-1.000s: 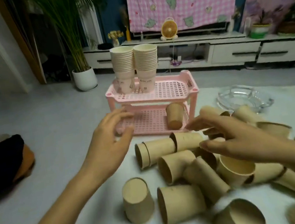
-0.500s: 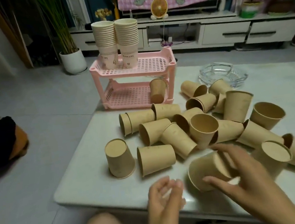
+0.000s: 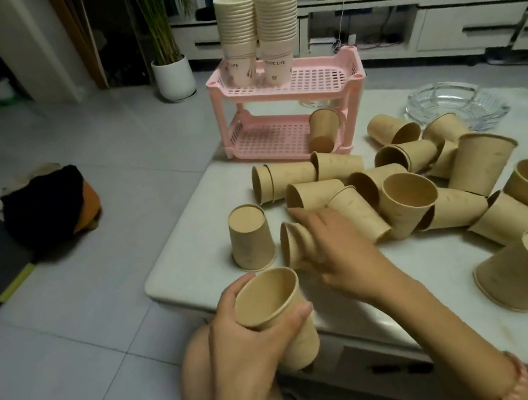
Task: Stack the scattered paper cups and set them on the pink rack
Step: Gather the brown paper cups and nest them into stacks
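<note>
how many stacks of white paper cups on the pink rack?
2. Both stand side by side on the top shelf of the pink plastic rack, at its left end: left stack of white paper cups, right stack. Lower shelf holds only one brown paper cup.

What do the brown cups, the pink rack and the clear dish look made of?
Brown cups: probably kraft paper, matte, with rolled rims and fibre flecks. Pink rack: moulded plastic, slightly glossy, slotted shelves. Clear dish: likely thick glass, transparent with bright glints.

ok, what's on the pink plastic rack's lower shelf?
One brown paper cup, tipped, at the right end of the pink plastic rack. The corner behind the cup is covered.
</note>
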A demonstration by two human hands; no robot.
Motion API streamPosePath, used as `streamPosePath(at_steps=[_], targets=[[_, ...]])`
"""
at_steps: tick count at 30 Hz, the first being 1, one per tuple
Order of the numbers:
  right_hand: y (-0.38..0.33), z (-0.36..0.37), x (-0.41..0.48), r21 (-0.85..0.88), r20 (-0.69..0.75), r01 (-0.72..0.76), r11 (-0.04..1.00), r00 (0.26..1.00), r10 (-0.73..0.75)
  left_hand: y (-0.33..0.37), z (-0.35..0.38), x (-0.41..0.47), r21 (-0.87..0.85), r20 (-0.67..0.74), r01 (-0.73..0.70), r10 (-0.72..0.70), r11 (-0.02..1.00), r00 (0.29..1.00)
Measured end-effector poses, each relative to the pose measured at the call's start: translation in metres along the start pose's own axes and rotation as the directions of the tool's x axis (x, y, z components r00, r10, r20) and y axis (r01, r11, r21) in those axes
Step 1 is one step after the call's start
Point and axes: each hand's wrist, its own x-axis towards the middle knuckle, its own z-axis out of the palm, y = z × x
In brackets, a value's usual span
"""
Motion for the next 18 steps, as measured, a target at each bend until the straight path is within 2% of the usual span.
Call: streamPosePath(at_steps=[4,6,11,15,17,18], targets=[[0.006,0.020,0.011,-0.251,0.015,0.090,0.964,0.996,-0.090,-0.006,0.002,0.002,0.090,0.000,-0.058,0.058,0.994,0.998],[0.010,0.017,0.006,-0.243,0.012,0.094,0.965,0.996,-0.093,-0.008,0.002,0.004,0.091,0.023,-0.069,0.068,0.993,0.997],[0.020,-0.002,-0.009,0.029,-0.123,-0.046,0.999,0.991,0.049,-0.022,0.005,0.013,0.080,0.051,-0.134,0.130,0.988,0.990],[0.016,0.002,-0.014,0.144,-0.066,0.003,0.990,0.998,0.007,-0.032,0.013,0.015,0.057,0.022,-0.145,0.144,0.988,0.989],[0.008,-0.004,-0.018,0.358,-0.153,-0.061,0.932,0.980,0.123,-0.033,0.012,0.015,0.050,0.033,-0.165,0.163,0.985,0.986],[0.001,-0.012,-0.019,0.534,-0.230,-0.083,0.842,0.943,0.239,-0.033,0.011,0.016,0.051,0.040,-0.174,0.172,0.983,0.984]])
